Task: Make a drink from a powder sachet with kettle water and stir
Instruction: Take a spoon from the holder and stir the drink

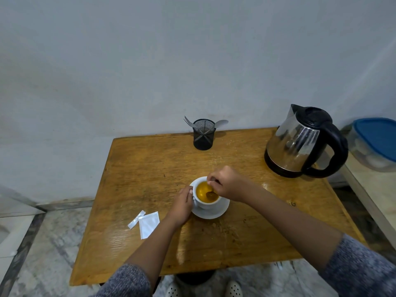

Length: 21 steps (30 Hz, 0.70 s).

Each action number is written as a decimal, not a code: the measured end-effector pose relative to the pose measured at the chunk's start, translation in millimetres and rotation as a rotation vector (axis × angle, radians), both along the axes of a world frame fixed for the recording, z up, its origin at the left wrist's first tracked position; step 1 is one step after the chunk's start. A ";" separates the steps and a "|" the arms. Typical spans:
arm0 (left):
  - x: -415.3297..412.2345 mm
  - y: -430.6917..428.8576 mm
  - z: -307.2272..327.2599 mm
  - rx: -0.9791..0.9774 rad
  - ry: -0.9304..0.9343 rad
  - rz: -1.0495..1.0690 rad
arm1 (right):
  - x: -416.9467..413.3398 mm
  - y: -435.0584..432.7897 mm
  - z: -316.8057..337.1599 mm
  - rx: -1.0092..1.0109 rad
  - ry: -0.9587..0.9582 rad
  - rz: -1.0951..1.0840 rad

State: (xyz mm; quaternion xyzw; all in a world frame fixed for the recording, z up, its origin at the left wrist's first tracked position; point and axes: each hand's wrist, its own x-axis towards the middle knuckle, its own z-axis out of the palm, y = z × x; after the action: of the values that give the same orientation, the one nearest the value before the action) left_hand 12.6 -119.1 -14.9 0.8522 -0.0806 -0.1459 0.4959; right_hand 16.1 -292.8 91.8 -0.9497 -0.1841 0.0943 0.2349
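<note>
A white cup sits on a white saucer near the middle of a wooden table, filled with an amber drink. The left hand is curled against the cup's left side, fingers touching its wall. The right hand hovers over the cup's right rim, fingers pinched shut on a spoon whose bowl dips into the drink — only the lower part of the spoon shows below the fingers.

To the left of the saucer, nearer the table's left edge, lie the torn sachet and its strip, side by side and flat. The steel kettle with its black handle stands at the far right of the table, well apart from the cup. At the far edge, against the wall, a black mesh holder keeps a fork and a spoon. Off the table to the right — a tub with a blue lid.
</note>
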 end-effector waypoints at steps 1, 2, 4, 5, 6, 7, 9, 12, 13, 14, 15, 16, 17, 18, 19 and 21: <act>-0.1 -0.2 0.5 -0.002 -0.007 0.001 | -1.5 1.3 -1.2 0.020 -0.011 0.009; -0.2 -0.4 0.8 -0.006 -0.015 0.002 | -2.6 3.3 -3.0 0.041 -0.019 0.017; 0.2 -0.4 0.7 -0.010 -0.023 0.002 | -3.5 8.7 -5.8 0.083 -0.023 0.012; 0.2 -0.3 0.6 -0.008 -0.023 0.000 | -3.5 11.2 -7.3 0.103 -0.026 0.005; 0.2 -0.3 0.2 -0.006 -0.022 -0.002 | -3.3 13.5 -8.4 0.121 -0.031 -0.006; 0.5 -0.1 -0.8 -0.008 -0.018 -0.003 | -2.9 15.3 -9.5 0.130 -0.031 -0.022; 0.2 0.2 -2.1 -0.013 0.002 0.003 | -1.4 17.2 -10.6 0.125 -0.026 -0.061; -0.7 -0.4 -2.9 -0.018 0.018 0.011 | 2.4 15.3 -10.9 0.106 -0.013 -0.121; -0.8 -0.5 -2.9 -0.016 0.017 0.013 | 3.4 13.4 -10.0 0.097 -0.009 -0.133; -0.8 -0.8 -2.5 -0.013 0.015 0.013 | 4.1 10.9 -9.0 0.084 -0.007 -0.138; -0.9 -0.9 -2.4 -0.011 0.014 0.014 | 4.3 8.0 -7.5 0.065 -0.005 -0.137; -1.0 -1.0 -2.2 -0.009 0.013 0.015 | 3.9 5.1 -5.9 0.040 -0.002 -0.133; -0.9 -1.1 -2.5 -0.009 0.009 0.017 | 3.2 2.4 -4.3 0.016 0.000 -0.125; -0.9 -1.2 -2.5 -0.008 0.007 0.019 | 2.3 0.2 -3.0 -0.001 0.001 -0.116; -0.8 -1.3 -2.5 -0.007 0.004 0.022 | 1.0 -1.1 -1.9 -0.010 0.002 -0.105; -1.3 -1.6 -1.6 -0.002 0.003 0.026 | -3.2 -0.9 -1.0 -0.014 -0.001 -0.079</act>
State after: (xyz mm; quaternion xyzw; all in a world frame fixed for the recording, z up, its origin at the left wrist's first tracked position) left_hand 11.3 -120.7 -16.6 0.8525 -0.0689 -0.1404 0.4987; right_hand 12.9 -293.7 90.8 -0.9580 -0.1459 0.0858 0.2315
